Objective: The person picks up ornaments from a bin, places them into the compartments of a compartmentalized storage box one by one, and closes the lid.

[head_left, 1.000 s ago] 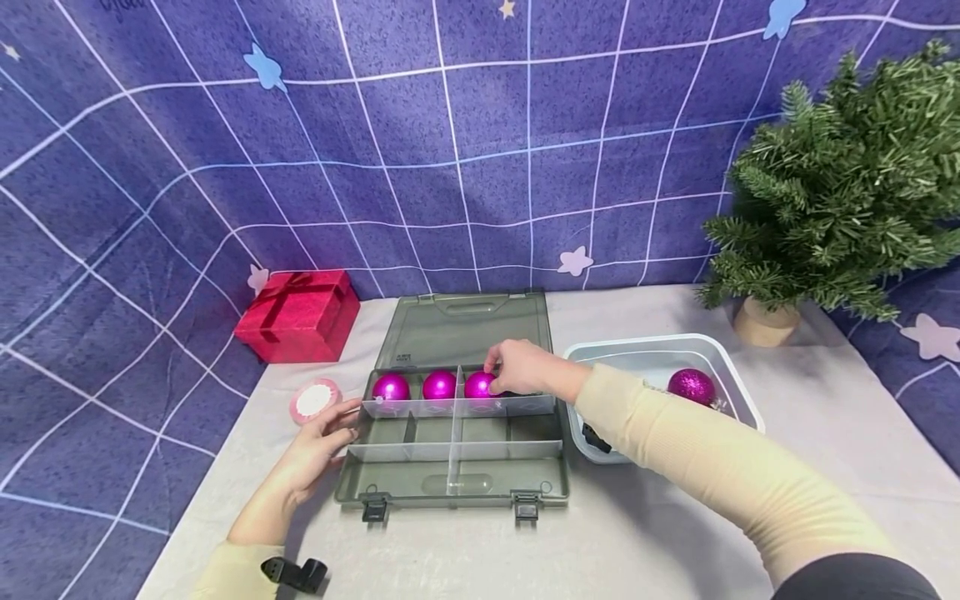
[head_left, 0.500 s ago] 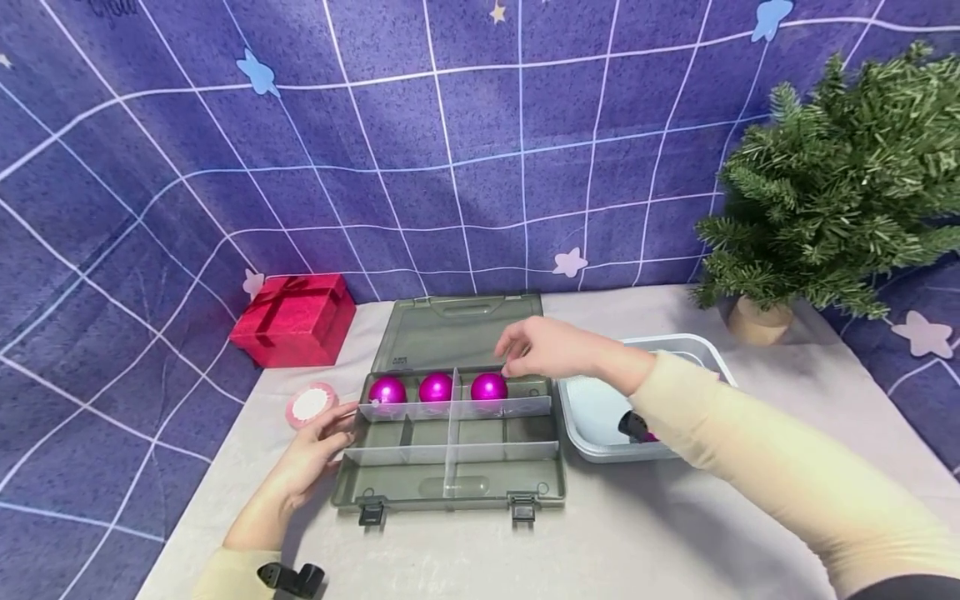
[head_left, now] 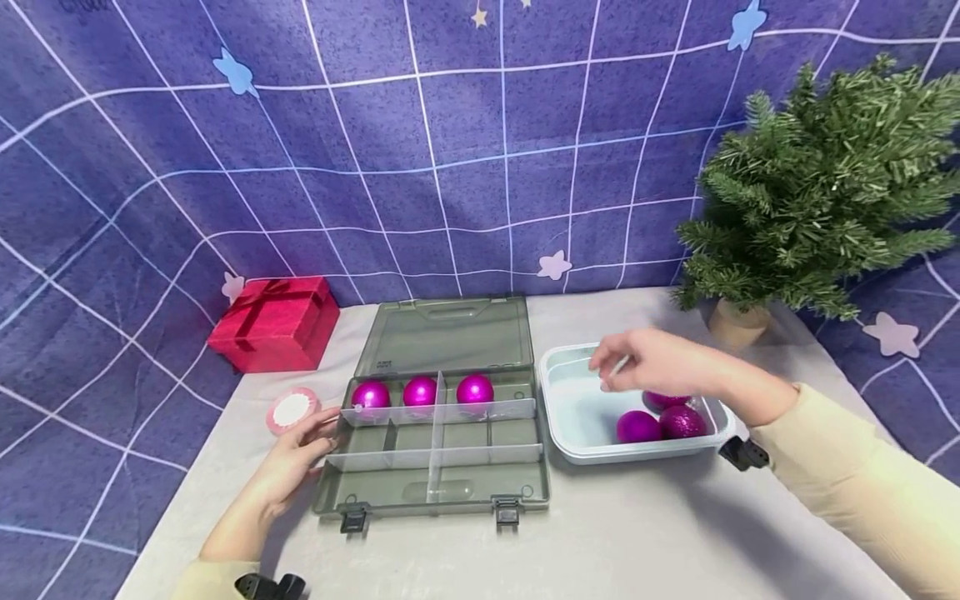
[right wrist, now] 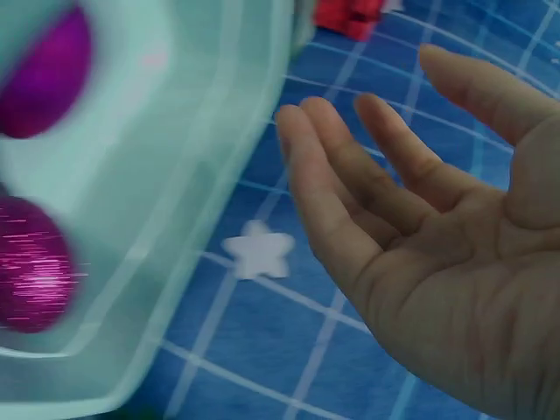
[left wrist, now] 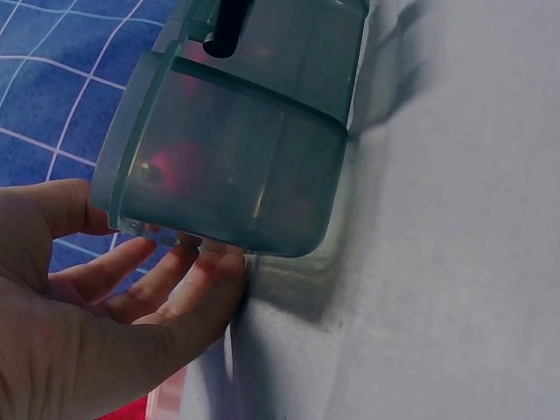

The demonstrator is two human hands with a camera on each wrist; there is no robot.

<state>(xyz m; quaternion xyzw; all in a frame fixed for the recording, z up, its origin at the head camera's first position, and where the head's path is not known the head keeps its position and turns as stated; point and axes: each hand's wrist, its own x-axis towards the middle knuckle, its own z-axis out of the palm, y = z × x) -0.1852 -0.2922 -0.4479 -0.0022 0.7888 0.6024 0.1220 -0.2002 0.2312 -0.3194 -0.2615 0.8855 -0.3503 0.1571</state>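
My left hand (head_left: 288,462) rests its fingers against the left side of a grey see-through divided box (head_left: 483,502), its lid laid back. In the left wrist view, the fingertips (left wrist: 229,255) touch the box's end wall. Three shiny magenta Christmas baubles sit in the box's back row: two baubles (head_left: 371,395) left of the central divider, one bauble (head_left: 475,389) right of it. Over a pale plastic tub (head_left: 551,400) hovers my right hand (head_left: 660,362), fingers loosely bent around nothing. Inside the tub lie a matte bauble (head_left: 637,426), a glittery bauble (head_left: 683,422) and another partly hidden behind the hand.
A red gift box (head_left: 281,325) stands at the back left. Between it and my left hand lies a pink and white ribbon roll (head_left: 292,410). At the back right, a small artificial Christmas tree (head_left: 806,208) rises from a wooden base. Purple grid cloth hangs behind.
My right hand has let go of the third bauble in the back row and moved right, over the tub. My left hand stays at the box. The head view has shifted slightly.
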